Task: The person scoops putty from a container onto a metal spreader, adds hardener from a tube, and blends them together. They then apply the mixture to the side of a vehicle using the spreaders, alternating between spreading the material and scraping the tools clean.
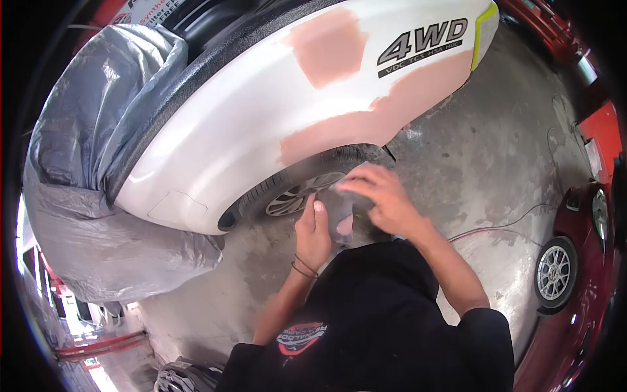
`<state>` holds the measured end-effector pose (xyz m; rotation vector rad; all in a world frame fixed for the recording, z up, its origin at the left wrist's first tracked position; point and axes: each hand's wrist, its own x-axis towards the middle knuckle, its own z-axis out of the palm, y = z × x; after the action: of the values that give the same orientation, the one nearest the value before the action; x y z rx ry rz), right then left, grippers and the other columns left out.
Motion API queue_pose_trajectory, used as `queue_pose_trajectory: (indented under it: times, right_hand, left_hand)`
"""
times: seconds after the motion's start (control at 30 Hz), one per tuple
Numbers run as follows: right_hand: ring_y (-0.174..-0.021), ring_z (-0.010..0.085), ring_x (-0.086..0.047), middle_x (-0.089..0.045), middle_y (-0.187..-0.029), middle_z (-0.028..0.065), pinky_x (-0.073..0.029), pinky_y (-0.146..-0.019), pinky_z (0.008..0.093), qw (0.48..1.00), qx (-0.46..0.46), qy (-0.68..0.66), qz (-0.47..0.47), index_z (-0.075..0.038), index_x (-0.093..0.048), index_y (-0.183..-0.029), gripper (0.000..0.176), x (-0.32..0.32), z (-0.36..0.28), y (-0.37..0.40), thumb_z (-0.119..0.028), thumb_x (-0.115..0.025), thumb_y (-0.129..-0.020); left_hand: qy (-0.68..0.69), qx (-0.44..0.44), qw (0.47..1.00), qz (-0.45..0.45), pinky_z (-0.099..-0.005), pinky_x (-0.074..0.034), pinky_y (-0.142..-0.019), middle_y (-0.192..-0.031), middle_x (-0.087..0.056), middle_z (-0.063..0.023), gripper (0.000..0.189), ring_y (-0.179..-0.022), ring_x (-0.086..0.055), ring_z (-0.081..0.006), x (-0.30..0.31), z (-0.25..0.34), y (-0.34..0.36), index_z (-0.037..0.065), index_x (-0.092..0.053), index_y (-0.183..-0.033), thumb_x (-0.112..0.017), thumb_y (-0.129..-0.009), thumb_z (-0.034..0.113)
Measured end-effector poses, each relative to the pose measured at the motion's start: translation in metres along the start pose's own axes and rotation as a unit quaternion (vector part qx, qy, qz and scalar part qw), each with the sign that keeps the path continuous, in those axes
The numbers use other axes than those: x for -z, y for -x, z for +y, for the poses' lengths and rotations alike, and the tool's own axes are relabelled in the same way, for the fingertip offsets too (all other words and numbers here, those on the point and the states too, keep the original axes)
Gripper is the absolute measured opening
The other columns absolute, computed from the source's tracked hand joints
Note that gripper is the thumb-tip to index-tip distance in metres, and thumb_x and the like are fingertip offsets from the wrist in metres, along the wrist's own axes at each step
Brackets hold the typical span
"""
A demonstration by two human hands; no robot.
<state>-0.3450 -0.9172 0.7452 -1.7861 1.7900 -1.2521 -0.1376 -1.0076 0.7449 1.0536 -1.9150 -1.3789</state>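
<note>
My left hand grips the left edge of a thin grey sheet, thumb pointing up along it. A pinkish patch shows on the sheet's lower right part. Curled over the sheet's upper right side is my right hand, its fingers closed; something dark grey lies under them, too hidden to name. Just beyond both hands are a car wheel and a white car body panel. The panel carries matte pink-brown patches, one high up and others along the wheel arch and lower rear edge.
Grey plastic sheeting drapes over the car at left. "4WD" lettering marks the white panel. A dark red car stands at right. Thin hoses or cables run across the stained concrete floor. A dark bundle lies at lower left.
</note>
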Motion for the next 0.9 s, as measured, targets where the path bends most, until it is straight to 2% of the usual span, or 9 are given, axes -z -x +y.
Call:
queue_pose_trajectory:
  times: [0.1, 0.27, 0.37, 0.47, 0.53, 0.63, 0.67, 0.77, 0.9]
  right_hand:
    - [-0.134, 0.0322, -0.059, -0.067, -0.136, 0.0047, -0.043, -0.112, 0.0502, 0.997, 0.028, -0.012, -0.065, -0.021, -0.075, -0.131, 0.06, -0.022, -0.015, 0.004, 0.008, -0.067, -0.078]
    - [-0.138, 0.0301, -0.057, -0.066, -0.136, 0.0018, -0.041, -0.113, 0.0513, 0.991, 0.065, 0.01, -0.12, -0.024, -0.076, -0.13, 0.063, -0.047, -0.024, 0.013, 0.008, -0.067, -0.076]
    - [-0.139, 0.0312, -0.056, -0.066, -0.138, 0.0018, -0.041, -0.114, 0.0508, 0.985, 0.072, 0.013, -0.157, -0.024, -0.076, -0.13, 0.064, -0.044, -0.033, 0.007, 0.008, -0.066, -0.076]
    - [-0.138, 0.0329, -0.057, -0.065, -0.137, 0.0035, -0.041, -0.116, 0.051, 0.978, 0.078, 0.005, -0.193, -0.024, -0.077, -0.131, 0.062, -0.03, -0.038, 0.0, 0.005, -0.07, -0.076]
    - [-0.137, 0.0341, -0.057, -0.066, -0.137, 0.0052, -0.042, -0.117, 0.0517, 0.988, 0.091, -0.062, -0.107, -0.022, -0.077, -0.131, 0.057, -0.02, -0.059, -0.005, -0.001, -0.075, -0.078]
    - [-0.141, 0.0375, -0.055, -0.065, -0.14, 0.0088, -0.044, -0.119, 0.0531, 0.983, 0.122, -0.137, -0.024, -0.017, -0.078, -0.131, 0.046, -0.019, -0.072, -0.011, -0.014, -0.082, -0.085]
    - [-0.144, 0.0389, -0.054, -0.065, -0.141, 0.0101, -0.044, -0.119, 0.0536, 0.978, 0.131, -0.16, -0.005, -0.015, -0.078, -0.13, 0.044, -0.021, -0.073, -0.011, -0.02, -0.085, -0.087]
    - [-0.142, 0.0419, -0.055, -0.065, -0.14, 0.0132, -0.045, -0.118, 0.0546, 0.978, 0.133, -0.162, 0.016, -0.011, -0.079, -0.128, 0.041, -0.042, -0.054, 0.001, -0.025, -0.084, -0.09]
    - [-0.139, 0.0418, -0.057, -0.066, -0.135, 0.012, -0.046, -0.116, 0.0548, 0.989, 0.088, -0.121, -0.017, -0.012, -0.08, -0.127, 0.045, -0.03, -0.022, 0.024, -0.015, -0.086, -0.082]
  left_hand:
    - [0.04, -0.012, 0.998, 0.041, -0.0336, -0.051, -0.106, -0.132, -0.071, -0.0161, 0.063, -0.12, -0.064, -0.0196, -0.003, -0.009, 0.01, -0.015, -0.049, -0.155, -0.043, -0.122, 0.038]
    - [0.141, 0.011, 0.987, 0.071, -0.0295, -0.053, -0.098, -0.131, -0.07, -0.0173, 0.05, -0.114, -0.064, -0.0173, 0.014, -0.01, 0.009, -0.017, -0.055, -0.146, -0.068, -0.111, 0.017]
    - [0.058, -0.008, 0.983, 0.177, -0.0295, -0.053, -0.099, -0.128, -0.071, -0.0157, 0.049, -0.115, -0.063, -0.015, 0.027, -0.03, -0.005, -0.016, -0.057, -0.142, -0.071, -0.11, 0.019]
    - [0.159, -0.093, 0.949, 0.257, -0.0321, -0.053, -0.105, -0.135, -0.069, -0.0128, 0.048, -0.119, -0.064, -0.0161, 0.05, 0.007, -0.031, -0.008, -0.055, -0.148, -0.068, -0.112, 0.021]
    - [0.219, -0.116, 0.926, 0.286, -0.0356, -0.055, -0.105, -0.138, -0.068, -0.0106, 0.045, -0.12, -0.067, -0.0196, 0.062, 0.021, -0.04, -0.001, -0.054, -0.152, -0.062, -0.116, 0.024]
    - [0.423, 0.104, 0.878, 0.196, -0.0392, -0.058, -0.102, -0.133, -0.07, -0.0102, 0.04, -0.119, -0.069, -0.0219, 0.047, 0.015, -0.026, 0.003, -0.056, -0.149, -0.058, -0.117, 0.026]
    - [0.461, 0.071, 0.882, 0.071, -0.0431, -0.061, -0.099, -0.131, -0.07, -0.0091, 0.036, -0.119, -0.071, -0.0245, 0.042, -0.013, -0.02, 0.007, -0.058, -0.147, -0.055, -0.118, 0.028]
    - [0.637, 0.243, 0.731, -0.016, -0.0455, -0.062, -0.098, -0.132, -0.071, -0.0074, 0.035, -0.119, -0.072, -0.0246, 0.019, -0.03, -0.006, 0.009, -0.058, -0.147, -0.059, -0.116, 0.026]
    - [0.538, 0.247, 0.806, 0.022, -0.0452, -0.06, -0.104, -0.138, -0.069, -0.0106, 0.036, -0.123, -0.071, -0.0252, 0.024, -0.012, 0.0, 0.008, -0.055, -0.149, -0.059, -0.115, 0.02]
